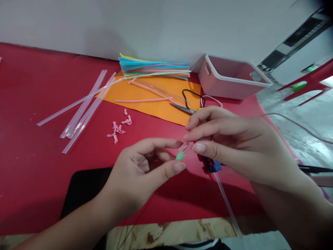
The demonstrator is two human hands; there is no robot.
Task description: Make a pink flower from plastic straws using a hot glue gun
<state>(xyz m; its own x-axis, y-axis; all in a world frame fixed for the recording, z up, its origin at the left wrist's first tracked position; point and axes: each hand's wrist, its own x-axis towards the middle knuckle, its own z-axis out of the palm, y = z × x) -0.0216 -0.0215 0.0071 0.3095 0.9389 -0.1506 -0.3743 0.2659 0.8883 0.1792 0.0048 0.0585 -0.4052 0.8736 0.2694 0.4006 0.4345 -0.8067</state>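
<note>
Between both hands is a small craft piece with a bright green end and pink, partly see-through parts. My left hand pinches its green end between thumb and fingers. The thumb and fingertips of my right hand close on its pink side. Under my right hand lies a blue glue gun, mostly hidden, with a glue stick sticking out toward the table edge. Beyond my right fingers are scissors, their handles partly covered. Several curled pink scraps lie to the left of the piece.
Clear glue sticks lie crossed at left. Colourful pipe cleaners are stacked at the back, above an orange sheet with pink stems on it. A pink bin stands back right. A black phone-like slab lies by my left forearm.
</note>
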